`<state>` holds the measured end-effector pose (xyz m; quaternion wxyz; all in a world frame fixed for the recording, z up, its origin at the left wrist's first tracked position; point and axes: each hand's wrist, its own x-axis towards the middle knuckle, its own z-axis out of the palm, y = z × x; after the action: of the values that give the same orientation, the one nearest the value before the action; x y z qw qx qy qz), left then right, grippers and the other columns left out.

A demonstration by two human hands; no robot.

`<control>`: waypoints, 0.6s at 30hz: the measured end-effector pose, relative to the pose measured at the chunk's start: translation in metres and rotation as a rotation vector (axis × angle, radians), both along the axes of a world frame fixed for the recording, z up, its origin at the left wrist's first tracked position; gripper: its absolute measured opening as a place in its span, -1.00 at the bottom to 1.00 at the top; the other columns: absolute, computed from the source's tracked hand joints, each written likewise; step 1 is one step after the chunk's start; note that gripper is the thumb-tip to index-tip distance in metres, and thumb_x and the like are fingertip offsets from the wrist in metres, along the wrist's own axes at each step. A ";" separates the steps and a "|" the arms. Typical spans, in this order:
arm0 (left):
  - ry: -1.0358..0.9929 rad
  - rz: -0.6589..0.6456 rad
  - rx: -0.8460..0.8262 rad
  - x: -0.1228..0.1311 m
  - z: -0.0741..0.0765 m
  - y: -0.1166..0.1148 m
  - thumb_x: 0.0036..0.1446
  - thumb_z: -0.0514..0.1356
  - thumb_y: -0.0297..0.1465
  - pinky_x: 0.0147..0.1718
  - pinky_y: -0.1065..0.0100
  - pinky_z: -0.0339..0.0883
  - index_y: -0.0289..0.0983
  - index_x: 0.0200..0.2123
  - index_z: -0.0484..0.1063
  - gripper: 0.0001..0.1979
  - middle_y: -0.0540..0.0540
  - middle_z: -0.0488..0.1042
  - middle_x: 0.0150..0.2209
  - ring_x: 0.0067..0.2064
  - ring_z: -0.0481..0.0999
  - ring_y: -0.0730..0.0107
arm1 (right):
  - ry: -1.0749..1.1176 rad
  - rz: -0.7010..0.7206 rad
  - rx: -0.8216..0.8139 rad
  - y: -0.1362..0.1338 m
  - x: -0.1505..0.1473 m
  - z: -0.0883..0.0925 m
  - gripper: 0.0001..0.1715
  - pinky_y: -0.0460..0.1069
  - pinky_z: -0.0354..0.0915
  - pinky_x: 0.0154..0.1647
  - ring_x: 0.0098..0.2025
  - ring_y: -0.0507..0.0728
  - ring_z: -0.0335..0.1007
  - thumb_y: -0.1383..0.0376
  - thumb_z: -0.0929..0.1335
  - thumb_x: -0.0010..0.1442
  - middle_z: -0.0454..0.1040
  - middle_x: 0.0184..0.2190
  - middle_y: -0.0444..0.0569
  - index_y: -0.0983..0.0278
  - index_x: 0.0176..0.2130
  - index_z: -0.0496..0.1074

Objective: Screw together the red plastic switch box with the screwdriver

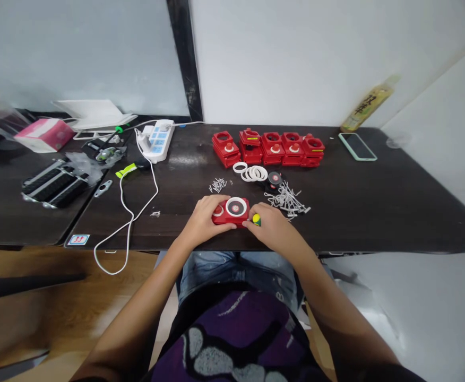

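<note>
A red plastic housing (231, 218) lies at the table's front edge, with a white ring (236, 207) around a dark round disc on its top. My left hand (207, 220) is closed on the housing's left end, thumb along the near side. At the right end, my right hand (270, 225) is closed around a screwdriver with a yellow-and-green handle (257, 219); its tip is hidden. Just beyond the hands lie a pile of small screws (218, 185), several loose white rings (253, 173), black round parts (274, 180) and a heap of thin metal pieces (287, 199).
Several red housings (271, 148) stand in a row at the back. Right of them are a phone (357, 146) and a yellow bottle (368, 106). On the left are a power strip (158, 140), a looping white cable (131, 217), black pedal-like parts (55, 183) and a pink box (44, 135).
</note>
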<state>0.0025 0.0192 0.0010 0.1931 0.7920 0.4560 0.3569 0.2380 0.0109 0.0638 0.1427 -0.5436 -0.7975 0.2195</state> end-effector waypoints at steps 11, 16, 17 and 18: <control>0.010 0.019 -0.020 0.000 0.000 0.000 0.07 0.51 -0.09 0.14 0.04 0.36 -0.12 0.24 0.38 -0.27 -0.18 0.53 0.14 0.13 0.51 0.00 | 0.091 0.033 0.062 -0.001 0.002 0.001 -0.87 0.05 0.30 0.00 -0.11 0.18 0.46 0.45 0.33 0.26 0.52 -0.21 0.00 0.23 -0.27 0.41; 0.014 0.014 -0.020 0.000 0.000 0.000 0.07 0.51 -0.09 0.15 0.04 0.36 -0.13 0.24 0.37 -0.27 -0.18 0.53 0.15 0.14 0.50 0.00 | 0.056 0.002 0.034 0.001 0.003 0.002 -0.91 0.08 0.30 -0.02 -0.13 0.19 0.46 0.33 0.43 0.27 0.51 -0.21 0.00 0.24 -0.29 0.42; 0.014 0.015 -0.017 0.000 0.000 0.000 0.06 0.51 -0.10 0.15 0.04 0.35 -0.13 0.23 0.37 -0.27 -0.18 0.53 0.15 0.14 0.50 0.00 | 0.044 -0.003 0.030 0.001 0.002 0.002 -0.88 0.08 0.30 -0.03 -0.15 0.19 0.45 0.31 0.43 0.28 0.50 -0.23 -0.01 0.24 -0.31 0.42; 0.015 0.015 -0.013 0.000 0.000 0.000 0.06 0.52 -0.10 0.15 0.05 0.35 -0.13 0.23 0.37 -0.27 -0.18 0.53 0.14 0.14 0.50 0.00 | 0.031 0.002 0.030 0.001 0.002 0.003 -0.85 0.08 0.29 -0.05 -0.17 0.18 0.45 0.30 0.44 0.29 0.50 -0.26 -0.02 0.24 -0.33 0.42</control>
<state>0.0026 0.0188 0.0009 0.1924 0.7900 0.4656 0.3496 0.2395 0.0119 0.0668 0.1630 -0.5372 -0.7989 0.2161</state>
